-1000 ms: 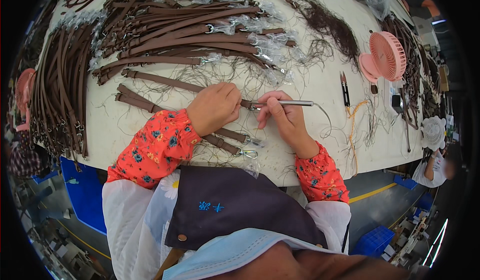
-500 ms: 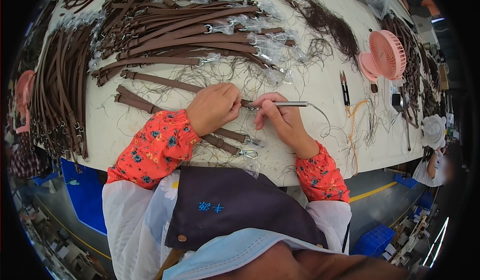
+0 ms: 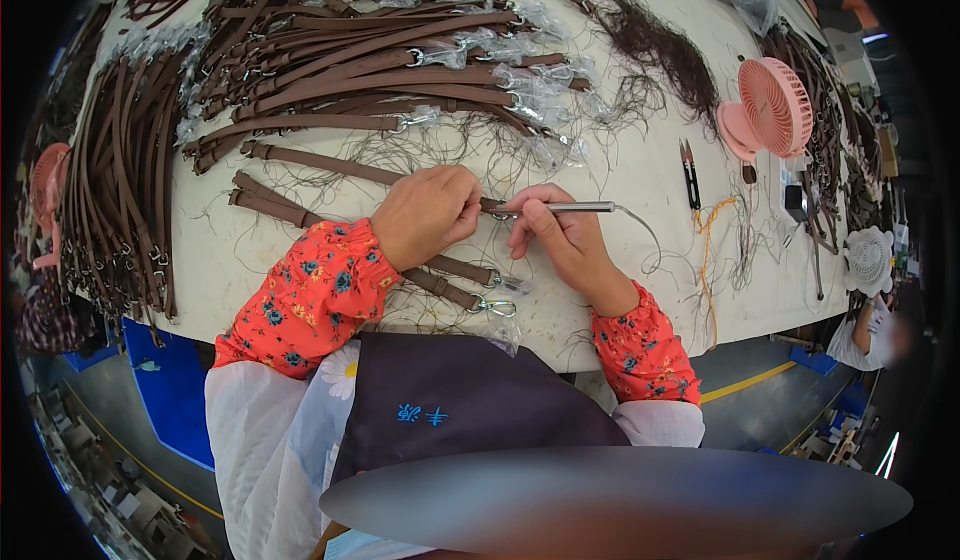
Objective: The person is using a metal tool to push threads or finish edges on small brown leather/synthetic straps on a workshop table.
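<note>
My left hand is closed around a brown strap near its right end, thumb and fingers pinched together. In my right hand is a slim silver pen-shaped tool with a thin cable trailing from its right end. The tool's tip meets the strap's end close to my left fingertips, where a bit of metal hardware shows; whether it touches is hard to see. Under my left forearm lie more brown straps. One ends in a metal snap hook, beside clear plastic wrap.
A large pile of brown straps covers the far side, and another bundle hangs over the left edge. Thread snips, orange cord and a pink fan are at the right. Dark loose threads lie farther back.
</note>
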`<action>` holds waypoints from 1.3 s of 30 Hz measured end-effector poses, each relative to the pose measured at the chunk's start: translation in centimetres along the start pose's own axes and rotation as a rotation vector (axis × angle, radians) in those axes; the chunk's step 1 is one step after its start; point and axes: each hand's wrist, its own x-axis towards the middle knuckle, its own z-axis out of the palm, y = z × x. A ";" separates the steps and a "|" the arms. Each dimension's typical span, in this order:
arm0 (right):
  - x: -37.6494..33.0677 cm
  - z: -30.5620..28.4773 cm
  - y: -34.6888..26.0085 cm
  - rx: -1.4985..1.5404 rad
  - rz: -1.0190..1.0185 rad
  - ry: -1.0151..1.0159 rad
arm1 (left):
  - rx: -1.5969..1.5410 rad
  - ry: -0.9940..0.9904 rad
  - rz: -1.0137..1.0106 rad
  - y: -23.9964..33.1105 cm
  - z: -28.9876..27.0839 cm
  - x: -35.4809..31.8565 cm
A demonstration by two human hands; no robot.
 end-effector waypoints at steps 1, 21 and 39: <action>0.0 0.0 0.0 -0.002 -0.002 -0.001 | -0.005 -0.004 -0.010 -0.1 0.0 0.0; 0.1 0.0 0.4 0.046 -0.055 0.053 | 0.281 -0.027 0.046 0.7 0.4 -0.7; 0.0 0.0 0.0 0.024 -0.016 0.025 | -0.559 0.002 -0.440 -0.1 -0.3 -0.2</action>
